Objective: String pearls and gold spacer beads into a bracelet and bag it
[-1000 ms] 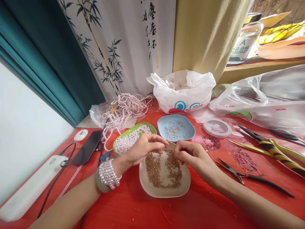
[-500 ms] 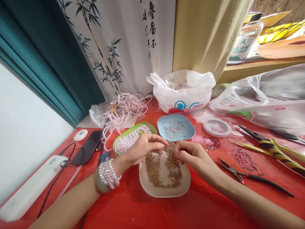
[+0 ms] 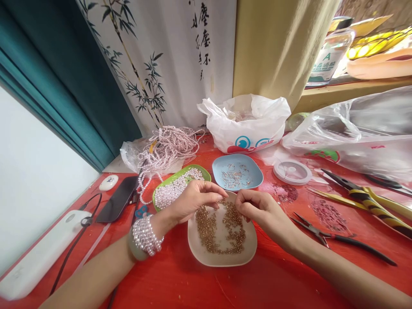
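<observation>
Above the far edge of a pale plate [image 3: 222, 260] of small gold beads [image 3: 206, 227], my two hands are held close together, a small gap between them. My left hand [image 3: 196, 199] has its thumb and fingertips brought together; anything between them is too small to make out. Curled in a pinch, my right hand [image 3: 255, 205] hides whatever its fingertips hold. Around my left wrist is a bracelet of several rows of pearly beads [image 3: 147, 235]. Behind that hand, a green tray [image 3: 207, 173] holds loose pearly beads [image 3: 170, 192].
A blue plate [image 3: 257, 178] of small metal pins stands behind. Strung pearls [image 3: 174, 143] are heaped back left, near a phone [image 3: 117, 199] and a white power bank [image 3: 41, 253]. Pliers [image 3: 322, 236], tweezers [image 3: 337, 199], a round clear case [image 3: 292, 172] and plastic bags [image 3: 247, 124] lie rightward.
</observation>
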A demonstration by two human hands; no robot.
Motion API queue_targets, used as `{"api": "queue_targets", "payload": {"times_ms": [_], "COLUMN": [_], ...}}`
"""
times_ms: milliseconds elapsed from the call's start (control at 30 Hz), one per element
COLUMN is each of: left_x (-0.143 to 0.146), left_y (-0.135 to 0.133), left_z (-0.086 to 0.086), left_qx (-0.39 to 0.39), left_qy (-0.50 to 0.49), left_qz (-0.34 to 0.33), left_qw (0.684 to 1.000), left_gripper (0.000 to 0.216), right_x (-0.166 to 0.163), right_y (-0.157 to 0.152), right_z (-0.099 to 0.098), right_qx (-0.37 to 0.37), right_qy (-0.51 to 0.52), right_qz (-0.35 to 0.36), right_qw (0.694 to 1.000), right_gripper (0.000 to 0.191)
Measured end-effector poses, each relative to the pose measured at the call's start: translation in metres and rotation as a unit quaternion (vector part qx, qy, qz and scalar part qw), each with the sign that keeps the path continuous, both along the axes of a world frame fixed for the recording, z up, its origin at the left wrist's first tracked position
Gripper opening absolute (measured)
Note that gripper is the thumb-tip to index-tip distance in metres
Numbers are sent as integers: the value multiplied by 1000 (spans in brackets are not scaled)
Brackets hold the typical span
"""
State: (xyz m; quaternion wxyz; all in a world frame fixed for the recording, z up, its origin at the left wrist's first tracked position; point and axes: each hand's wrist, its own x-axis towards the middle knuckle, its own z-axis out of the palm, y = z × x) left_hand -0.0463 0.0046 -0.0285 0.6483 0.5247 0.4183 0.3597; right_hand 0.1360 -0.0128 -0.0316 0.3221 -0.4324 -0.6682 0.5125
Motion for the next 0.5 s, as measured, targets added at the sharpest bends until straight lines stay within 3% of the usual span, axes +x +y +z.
{"api": "queue_targets", "payload": {"times_ms": [500], "left_x": [3], "left_y": [-1], "left_z": [4], "left_qx": [24], "left_qy": [6], "left_qz": [3], "left_qw": [1000], "left_gripper": [12], "right_x": [-2], "right_y": [1], "right_z": [0], "right_qx": [49], "right_qy": [-30], "right_qz": [-12], "right_qw": [998], "right_gripper": [13]}}
